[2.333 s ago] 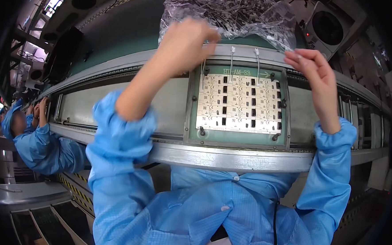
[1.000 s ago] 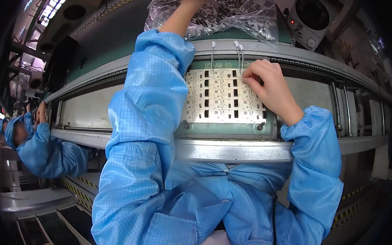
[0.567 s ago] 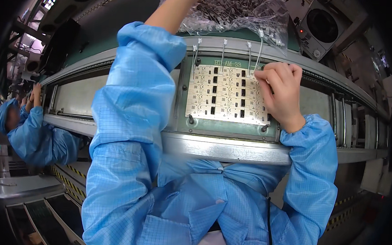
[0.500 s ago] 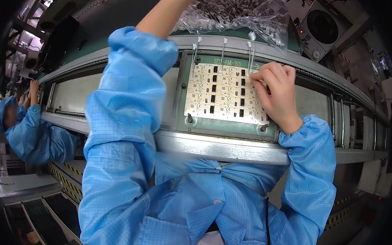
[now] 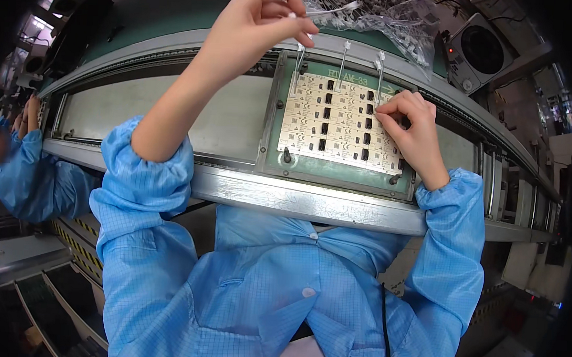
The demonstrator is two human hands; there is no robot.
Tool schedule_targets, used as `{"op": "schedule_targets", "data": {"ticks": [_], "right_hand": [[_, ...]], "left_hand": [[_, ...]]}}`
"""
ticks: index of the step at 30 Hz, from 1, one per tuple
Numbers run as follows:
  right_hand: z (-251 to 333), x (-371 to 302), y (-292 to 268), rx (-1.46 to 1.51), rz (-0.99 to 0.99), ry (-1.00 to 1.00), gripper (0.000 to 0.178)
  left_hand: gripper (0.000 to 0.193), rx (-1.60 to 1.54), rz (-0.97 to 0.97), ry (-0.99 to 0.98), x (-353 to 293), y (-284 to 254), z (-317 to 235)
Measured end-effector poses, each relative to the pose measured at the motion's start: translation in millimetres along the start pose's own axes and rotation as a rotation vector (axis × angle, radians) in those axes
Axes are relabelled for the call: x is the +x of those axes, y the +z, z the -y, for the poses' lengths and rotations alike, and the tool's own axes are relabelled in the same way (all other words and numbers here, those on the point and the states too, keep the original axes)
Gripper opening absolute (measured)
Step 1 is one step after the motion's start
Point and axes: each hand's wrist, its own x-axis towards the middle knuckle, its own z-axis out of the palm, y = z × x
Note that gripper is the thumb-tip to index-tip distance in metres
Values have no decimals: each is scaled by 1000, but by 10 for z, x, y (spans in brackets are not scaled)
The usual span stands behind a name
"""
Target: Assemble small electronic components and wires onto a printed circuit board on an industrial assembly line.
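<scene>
A pale panel of circuit boards [image 5: 308, 125] with black components lies in a green fixture [image 5: 338, 170]. My left hand [image 5: 252, 28] is raised beyond the panel's far left corner, closed in a pinch on a thin wire lead [image 5: 333, 11] with a white connector at its end. At the panel's far right, my right hand [image 5: 418, 130] has thumb and forefinger pinched at the lower end of another wire lead [image 5: 380, 73]; the exact grip is partly hidden. Two more wire leads stand along the panel's far edge, at the middle [image 5: 342, 65] and the left [image 5: 298, 69].
A clear plastic bag [image 5: 397, 32] full of wire leads lies beyond the conveyor. Metal rails [image 5: 298, 197] run along the near and far sides of the fixture. A box with a round black fan [image 5: 480, 50] stands at the far right. Another person in blue [image 5: 34, 178] sits at left.
My left hand has drawn back from the bag into view, now with a wire lead. My right hand stays pinched at the panel. The whole view has shifted slightly.
</scene>
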Motion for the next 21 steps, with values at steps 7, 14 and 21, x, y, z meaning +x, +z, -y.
{"op": "schedule_targets", "data": {"ticks": [7, 14, 21], "right_hand": [[44, -6, -151, -134, 4, -149, 8], [312, -135, -114, -293, 87, -322, 31], [415, 346, -648, -246, 763, -136, 31]], "left_hand": [[11, 150, -174, -221, -253, 192, -114], [14, 1011, -14, 205, -614, 81, -59], [16, 933, 104, 299, -679, 216, 82]]}}
